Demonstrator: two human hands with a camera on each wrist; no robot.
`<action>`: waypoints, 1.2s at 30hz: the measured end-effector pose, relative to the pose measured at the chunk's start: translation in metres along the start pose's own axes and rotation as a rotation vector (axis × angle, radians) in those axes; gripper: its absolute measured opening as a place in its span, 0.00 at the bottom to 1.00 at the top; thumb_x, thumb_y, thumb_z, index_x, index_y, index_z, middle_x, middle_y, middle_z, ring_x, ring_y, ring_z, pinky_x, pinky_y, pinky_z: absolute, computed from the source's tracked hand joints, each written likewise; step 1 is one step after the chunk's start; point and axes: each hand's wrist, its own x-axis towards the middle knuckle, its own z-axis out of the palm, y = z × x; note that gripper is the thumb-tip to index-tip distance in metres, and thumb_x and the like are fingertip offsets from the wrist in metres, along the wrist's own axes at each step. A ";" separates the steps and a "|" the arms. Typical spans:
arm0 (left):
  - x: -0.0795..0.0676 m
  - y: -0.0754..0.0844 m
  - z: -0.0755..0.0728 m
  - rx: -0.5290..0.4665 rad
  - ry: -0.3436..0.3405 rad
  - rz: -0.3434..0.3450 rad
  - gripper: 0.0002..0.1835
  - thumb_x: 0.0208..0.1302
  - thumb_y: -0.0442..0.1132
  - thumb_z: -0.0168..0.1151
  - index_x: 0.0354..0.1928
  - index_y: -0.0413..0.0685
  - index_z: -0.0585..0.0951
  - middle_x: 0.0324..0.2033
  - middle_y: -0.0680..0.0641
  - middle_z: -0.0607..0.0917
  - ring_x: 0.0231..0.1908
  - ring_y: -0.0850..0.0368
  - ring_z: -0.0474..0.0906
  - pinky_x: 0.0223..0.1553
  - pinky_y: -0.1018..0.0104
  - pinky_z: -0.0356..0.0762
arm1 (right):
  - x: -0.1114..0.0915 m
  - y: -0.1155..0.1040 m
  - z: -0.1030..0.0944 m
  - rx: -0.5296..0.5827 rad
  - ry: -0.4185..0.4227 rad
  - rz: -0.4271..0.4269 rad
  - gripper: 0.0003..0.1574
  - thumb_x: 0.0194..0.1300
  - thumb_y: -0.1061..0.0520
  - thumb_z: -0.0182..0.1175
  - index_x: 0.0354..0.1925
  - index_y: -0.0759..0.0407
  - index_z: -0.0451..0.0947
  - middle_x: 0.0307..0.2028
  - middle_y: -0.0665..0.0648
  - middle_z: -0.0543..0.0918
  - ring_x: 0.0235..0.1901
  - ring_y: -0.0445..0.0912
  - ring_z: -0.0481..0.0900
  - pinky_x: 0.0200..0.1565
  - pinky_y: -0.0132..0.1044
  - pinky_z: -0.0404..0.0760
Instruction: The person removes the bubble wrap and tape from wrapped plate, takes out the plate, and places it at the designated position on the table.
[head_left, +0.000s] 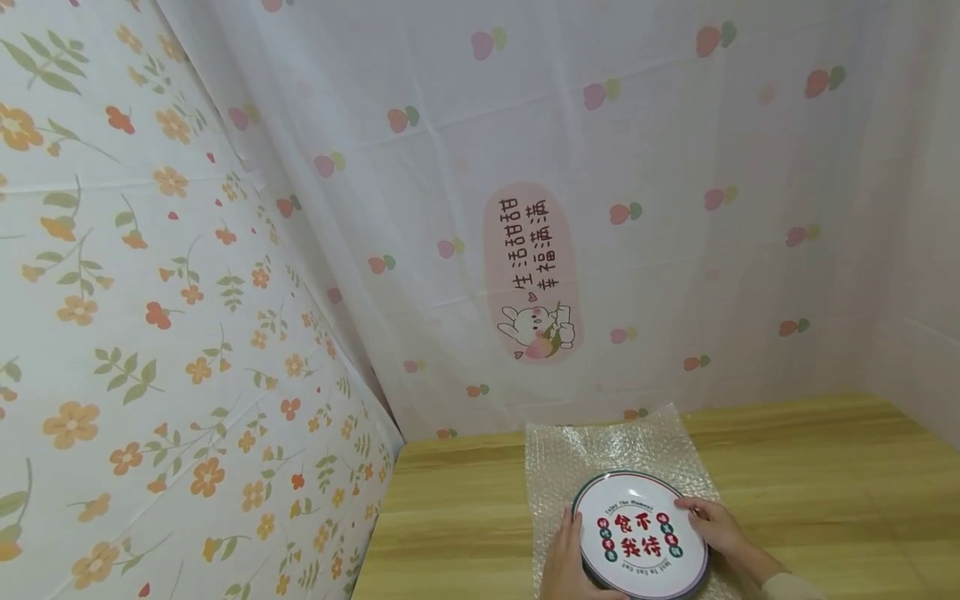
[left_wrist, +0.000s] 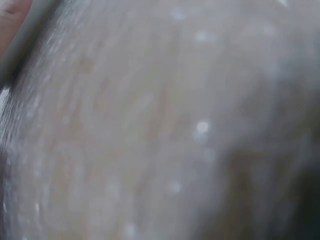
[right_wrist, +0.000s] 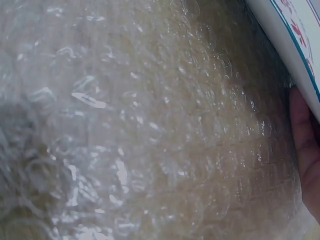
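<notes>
A round white plate with red and green lettering and a dark green rim lies face up over a sheet of bubble wrap. More rim edges show under its lower side. My left hand grips the plate's left edge, the thumb toward the bottom. On the opposite edge, the right hand holds the rim. In the right wrist view the fingers sit under the plate's tilted edge, beside the wrap. Blurred bubble wrap fills most of the left wrist view, with a bit of a finger at the upper left corner.
A wood-grain table runs beneath the wrap. Behind it hangs a pale curtain with small heart-like prints and a rabbit drawing. To the left stands a floral cloth, meeting the table's left edge.
</notes>
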 end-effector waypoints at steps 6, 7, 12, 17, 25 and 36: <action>-0.001 0.001 0.000 0.010 -0.011 -0.038 0.66 0.22 0.75 0.63 0.67 0.51 0.53 0.66 0.47 0.55 0.61 0.45 0.58 0.54 0.48 0.62 | -0.001 0.005 0.001 0.024 0.034 -0.002 0.18 0.55 0.74 0.45 0.45 0.80 0.69 0.44 0.76 0.73 0.32 0.42 0.74 0.31 0.28 0.75; -0.002 0.001 0.000 0.012 -0.015 -0.048 0.67 0.21 0.75 0.62 0.67 0.51 0.52 0.66 0.47 0.56 0.61 0.46 0.58 0.54 0.48 0.62 | -0.001 0.005 0.001 0.033 0.040 0.000 0.18 0.55 0.74 0.45 0.45 0.80 0.69 0.43 0.76 0.73 0.32 0.42 0.74 0.31 0.28 0.75; -0.002 0.003 -0.001 0.010 -0.022 -0.073 0.68 0.22 0.76 0.62 0.68 0.49 0.50 0.64 0.46 0.58 0.60 0.46 0.58 0.55 0.49 0.61 | -0.001 0.005 0.001 0.046 0.051 0.000 0.18 0.55 0.74 0.45 0.45 0.80 0.69 0.42 0.75 0.74 0.30 0.42 0.74 0.29 0.29 0.75; -0.003 0.002 0.000 0.018 -0.028 -0.074 0.67 0.23 0.75 0.62 0.67 0.49 0.51 0.63 0.47 0.61 0.59 0.48 0.60 0.55 0.51 0.62 | -0.002 0.004 0.000 0.048 0.051 0.002 0.18 0.55 0.75 0.45 0.45 0.81 0.69 0.43 0.76 0.73 0.30 0.41 0.74 0.30 0.29 0.75; -0.002 0.002 0.001 0.019 -0.022 -0.062 0.67 0.23 0.75 0.63 0.67 0.47 0.51 0.63 0.47 0.61 0.60 0.49 0.60 0.56 0.52 0.61 | -0.003 0.000 -0.002 0.069 0.049 0.018 0.18 0.56 0.74 0.44 0.46 0.80 0.68 0.38 0.72 0.76 0.30 0.44 0.74 0.29 0.31 0.76; -0.001 0.001 0.001 0.051 -0.012 -0.039 0.66 0.25 0.75 0.62 0.66 0.44 0.53 0.62 0.45 0.63 0.59 0.48 0.61 0.55 0.53 0.63 | -0.002 0.000 -0.004 0.090 0.048 0.005 0.18 0.56 0.74 0.43 0.46 0.81 0.67 0.38 0.73 0.76 0.29 0.43 0.74 0.29 0.31 0.76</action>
